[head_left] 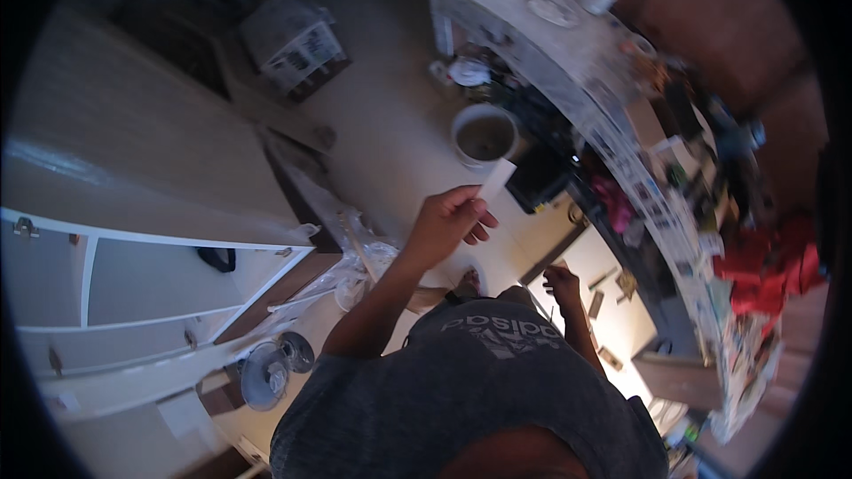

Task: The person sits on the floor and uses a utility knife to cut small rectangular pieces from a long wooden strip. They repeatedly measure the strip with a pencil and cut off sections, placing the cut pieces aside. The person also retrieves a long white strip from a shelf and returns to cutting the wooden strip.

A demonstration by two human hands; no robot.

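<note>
My left hand (pixel 448 223), raised in front of me at the middle, pinches a flat white strip (pixel 497 179) between thumb and fingers. The strip's free end points up and away to the right. My right hand (pixel 561 284) hangs lower, near my right side, with its fingers curled. A thin dark line shows just below it, but what the hand holds, if anything, is too small to make out. Beyond the strip, a round bucket (pixel 485 135) stands on the floor.
A long cluttered workbench (pixel 568 35) curves along the right, with a red cloth or bag (pixel 768 268) on it. At left lies a white open cabinet (pixel 160 288). Clear plastic sheeting (pixel 342 231) lies beside it. Farther off stands a box-like unit (pixel 297 49).
</note>
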